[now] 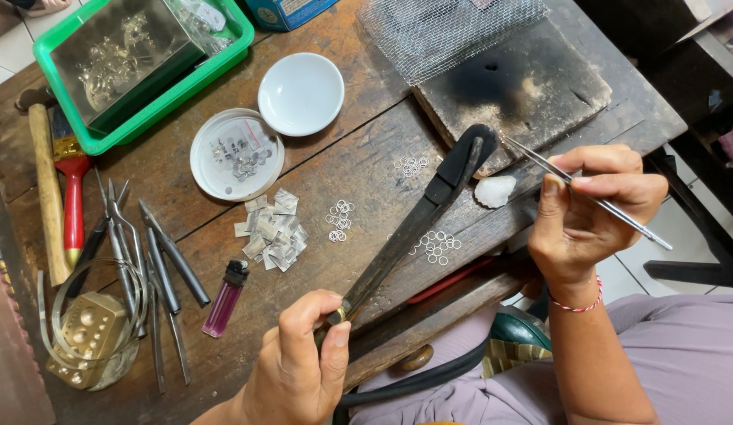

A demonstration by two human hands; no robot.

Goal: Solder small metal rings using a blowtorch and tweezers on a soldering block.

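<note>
My left hand (pixel 299 358) grips the base of a long black torch (pixel 418 220) whose curved tip reaches a scorched soldering block (pixel 532 86). My right hand (pixel 591 208) pinches thin steel tweezers (pixel 575 185), their points resting near the block's front edge. A small white lump (pixel 495 190) lies just below the tweezer tips. Groups of tiny silver rings (pixel 437 245) lie on the wooden bench (pixel 359 157) beside the torch, with more silver rings (pixel 340 219) to its left and a few (pixel 412 165) near the block.
Cut silver sheet pieces (pixel 273 232), a purple lighter (pixel 226 297), pliers and picks (pixel 146 260), a brass dapping block (pixel 89 334), a hammer (pixel 45 189), a red-handled brush (pixel 70 189), a lid with small parts (pixel 236 155), a white dish (pixel 301 94), a green tray (pixel 138 63) and wire mesh (pixel 449 31).
</note>
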